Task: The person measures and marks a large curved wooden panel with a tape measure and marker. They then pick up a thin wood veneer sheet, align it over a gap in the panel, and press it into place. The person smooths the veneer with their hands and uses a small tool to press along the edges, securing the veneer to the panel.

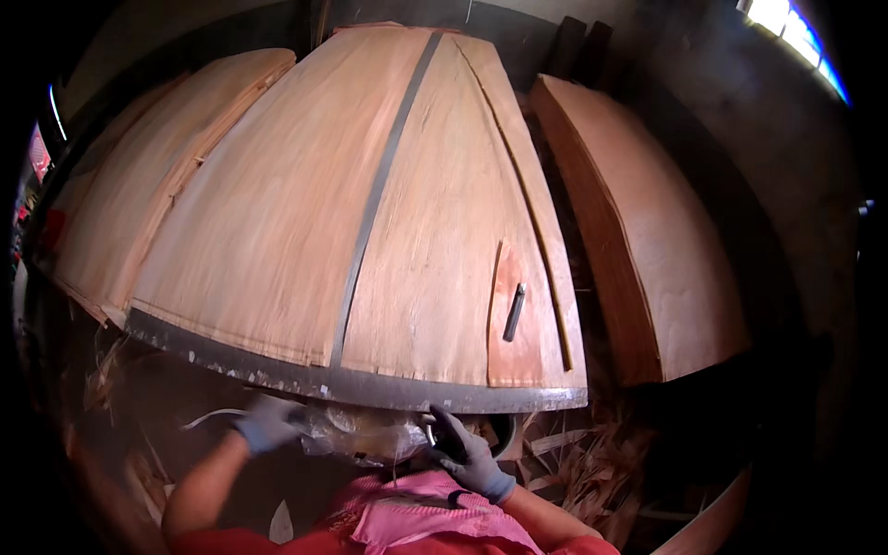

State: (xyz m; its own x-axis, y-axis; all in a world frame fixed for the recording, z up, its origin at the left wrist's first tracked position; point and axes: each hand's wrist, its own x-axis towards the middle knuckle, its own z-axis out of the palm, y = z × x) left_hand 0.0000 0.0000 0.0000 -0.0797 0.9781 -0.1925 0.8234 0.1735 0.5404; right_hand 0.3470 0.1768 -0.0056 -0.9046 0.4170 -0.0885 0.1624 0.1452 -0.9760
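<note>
Two large sheets of thin wood veneer [277, 203] lie side by side on a dark worktable [388, 390], with a narrow dark gap [375, 203] between them. A small dark knife-like tool [514, 312] rests on the right sheet near its front edge. My left hand [270, 423], in a grey glove, is below the table's front edge, touching a crumpled clear plastic bag [356, 433]. My right hand [467, 453], in a grey and black glove, is at the bag's right side, fingers bent by a small ring-shaped object.
A tall stack of veneer [647, 240] stands to the right of the table. Another stack [139, 185] lies to the left. Wood scraps and strips [592, 462] litter the floor at the lower right. A pink cloth [416, 513] hangs at my front.
</note>
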